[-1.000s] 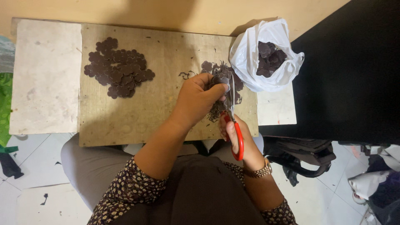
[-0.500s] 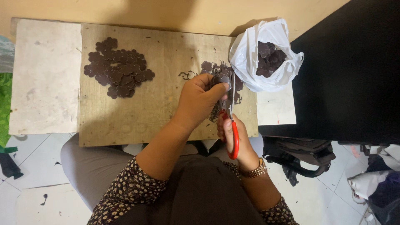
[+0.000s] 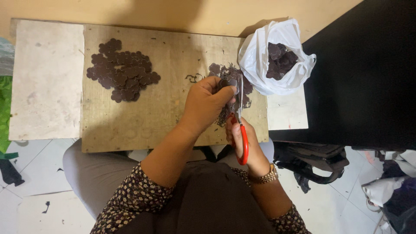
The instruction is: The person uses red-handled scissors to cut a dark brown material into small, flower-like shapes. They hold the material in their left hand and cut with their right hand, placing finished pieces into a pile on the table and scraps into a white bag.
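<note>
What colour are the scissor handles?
Red, on the red-handled metal scissors in the right hand; head view.

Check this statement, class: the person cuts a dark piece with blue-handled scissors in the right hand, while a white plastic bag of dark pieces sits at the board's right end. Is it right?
Not quite. The head view shows the scissors have red handles, not blue. The rest stands: the right hand works them on the dark piece held by the left hand, and the white plastic bag sits at the right end of the board.

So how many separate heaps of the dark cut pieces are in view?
3: a left pile on the wooden board, a scrap heap by the hands, and some inside the white bag; more may be hidden.
</note>
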